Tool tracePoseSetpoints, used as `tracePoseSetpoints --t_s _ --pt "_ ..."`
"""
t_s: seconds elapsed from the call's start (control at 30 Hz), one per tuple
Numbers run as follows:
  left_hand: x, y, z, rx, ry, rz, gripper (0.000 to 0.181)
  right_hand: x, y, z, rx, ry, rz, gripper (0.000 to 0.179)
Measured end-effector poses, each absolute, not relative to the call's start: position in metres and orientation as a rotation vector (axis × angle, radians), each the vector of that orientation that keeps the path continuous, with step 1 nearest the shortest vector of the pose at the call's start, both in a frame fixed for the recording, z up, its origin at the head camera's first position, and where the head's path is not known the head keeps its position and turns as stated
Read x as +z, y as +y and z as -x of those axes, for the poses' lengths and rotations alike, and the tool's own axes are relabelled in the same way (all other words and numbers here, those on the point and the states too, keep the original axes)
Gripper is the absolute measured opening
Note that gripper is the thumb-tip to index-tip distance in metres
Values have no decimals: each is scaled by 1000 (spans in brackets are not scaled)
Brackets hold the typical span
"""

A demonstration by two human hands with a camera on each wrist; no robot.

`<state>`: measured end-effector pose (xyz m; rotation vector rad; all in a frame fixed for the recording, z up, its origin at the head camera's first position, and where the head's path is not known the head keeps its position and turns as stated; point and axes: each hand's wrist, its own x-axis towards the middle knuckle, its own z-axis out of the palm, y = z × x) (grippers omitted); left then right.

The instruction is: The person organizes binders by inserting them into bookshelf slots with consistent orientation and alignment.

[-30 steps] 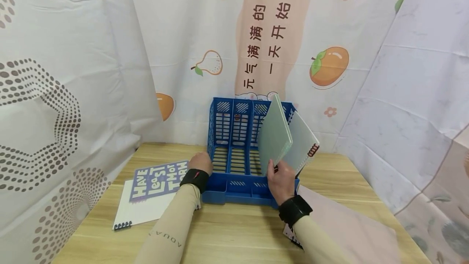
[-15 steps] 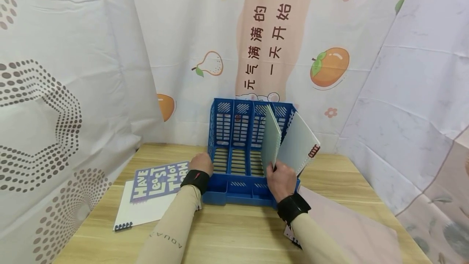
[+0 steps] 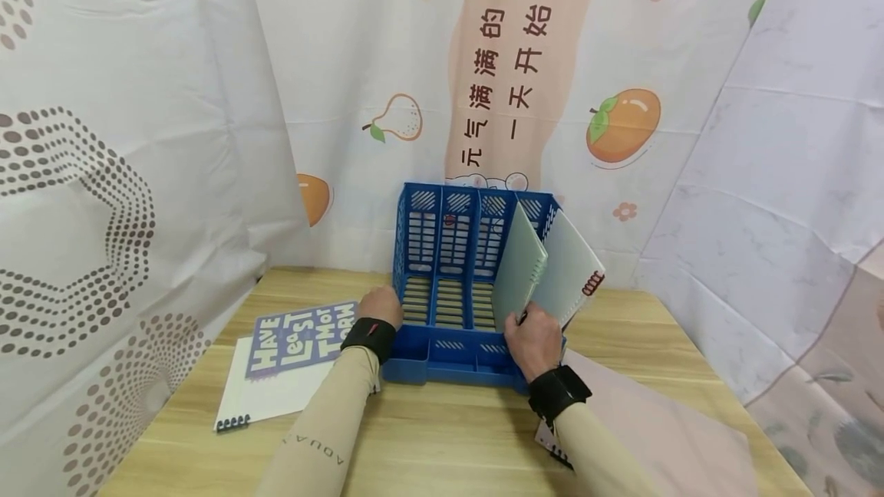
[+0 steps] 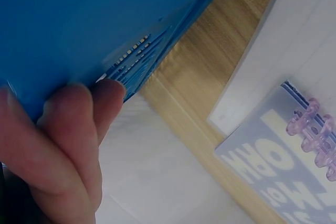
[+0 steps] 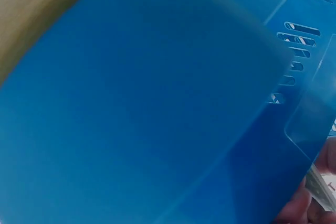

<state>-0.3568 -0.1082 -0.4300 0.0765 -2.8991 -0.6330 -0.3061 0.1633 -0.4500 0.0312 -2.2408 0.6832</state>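
Observation:
A blue file rack (image 3: 452,363) with upright slots stands on the table. My left hand (image 3: 381,307) grips its front left side; in the left wrist view the fingers (image 4: 68,114) press on the blue outer wall. With my right hand (image 3: 535,340) I pinch the lower front edge of a pale green notebook (image 3: 518,271), which stands upright within the rack, toward its right side. Just right of it, a white notebook with red rings (image 3: 568,267) leans in the rack. The rack's blue front (image 5: 131,93) blocks most of the right wrist view, leaving only a few fingertips showing.
Left of the rack, a purple lettered notebook (image 3: 297,340) lies across a white ring-bound notebook (image 3: 269,397). A large pink notebook (image 3: 670,420) lies flat at the right, partly under my right forearm. A printed curtain (image 3: 387,37) hangs behind the table.
The green notebook has come down lower into the rack. It swung left to nearly edge-on, then turned back right. My left hand stays at the rack's side.

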Motion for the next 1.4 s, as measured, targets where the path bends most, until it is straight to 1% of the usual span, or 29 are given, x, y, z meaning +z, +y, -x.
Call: tracePoseSetpoints --t_s 0.53,0.87,1.17,1.4 --pt "-429 -108 356 -664 -2908 -101 8 -442 166 296 745 -2285 -41 20" --pt "-426 -107 351 -668 -2899 -114 9 -433 172 267 727 -2291 -35 35" --pt "-431 -110 352 -663 -2837 -115 10 -430 201 243 619 -2246 -190 27" --pt "-432 -108 346 -558 -2684 -52 19 -437 229 227 493 -2292 -240 24"
